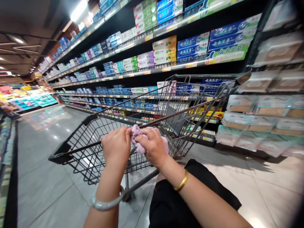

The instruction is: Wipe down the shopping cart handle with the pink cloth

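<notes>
A wire shopping cart (95, 161) stands in front of me, its long side rim crossing beneath my hands. My left hand (117, 144) is closed around that rim, with its thumb side right against a crumpled pale pink cloth (137, 144). My right hand (153, 144) grips the cloth, pressed onto the same rim just to the right. Part of the cloth shows beyond the right hand's knuckles. A pale bangle (106, 204) circles my left wrist and a gold-coloured bracelet (182, 180) my right. Most of the basket's wire floor is visible through the mesh.
Long shelves (142, 71) of boxed goods, many looking like toothpaste, run behind the cart. Bagged packets (268, 107) hang on a rack at the right. Grey floor tiles (42, 152) stretch down the aisle, with another shelf edge (9, 177) at far left.
</notes>
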Tool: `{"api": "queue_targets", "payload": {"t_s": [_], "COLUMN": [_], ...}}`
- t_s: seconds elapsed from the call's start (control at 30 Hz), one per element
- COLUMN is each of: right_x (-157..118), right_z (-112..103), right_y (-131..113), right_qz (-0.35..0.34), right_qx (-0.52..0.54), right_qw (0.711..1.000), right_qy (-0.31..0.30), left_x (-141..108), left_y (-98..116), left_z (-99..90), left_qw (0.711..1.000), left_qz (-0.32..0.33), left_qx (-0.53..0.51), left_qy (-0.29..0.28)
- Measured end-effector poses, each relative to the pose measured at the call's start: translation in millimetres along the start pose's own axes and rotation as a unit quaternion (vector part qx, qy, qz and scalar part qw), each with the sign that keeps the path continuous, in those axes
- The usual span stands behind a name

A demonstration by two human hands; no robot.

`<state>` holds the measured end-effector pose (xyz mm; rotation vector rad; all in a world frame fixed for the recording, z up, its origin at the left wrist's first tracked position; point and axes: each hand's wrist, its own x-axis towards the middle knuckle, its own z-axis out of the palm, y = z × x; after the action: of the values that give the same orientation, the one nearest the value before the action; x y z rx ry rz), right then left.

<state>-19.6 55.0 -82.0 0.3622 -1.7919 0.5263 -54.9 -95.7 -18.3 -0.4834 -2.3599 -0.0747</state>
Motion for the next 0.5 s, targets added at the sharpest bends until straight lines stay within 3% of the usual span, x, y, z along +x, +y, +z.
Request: {"api": "queue_targets", "payload": {"t_s": [0.17,0.37,0.5], "right_x": [5,-2,-3], "right_z": [-16,-6,-10], "right_y": [-2,-12,-11], "right_qz": [0.075,0.008,0.088], "right_qx": [0.013,-0.011,0.045], "right_qw": [0.993,0.999,0.993], "right_qy": [0.091,0.03,0.058], "left_x": [-6,-14,-20], "left_y": [-4,3,3], "left_z": [-3.5,-12.5,-19.2], "left_qw": [1.0,1.0,0.999], "left_qz": [0.008,0.017,0.023], "left_qx": [0.004,0.004,0.023], "left_qy": [0.004,0.008,0.011]}}
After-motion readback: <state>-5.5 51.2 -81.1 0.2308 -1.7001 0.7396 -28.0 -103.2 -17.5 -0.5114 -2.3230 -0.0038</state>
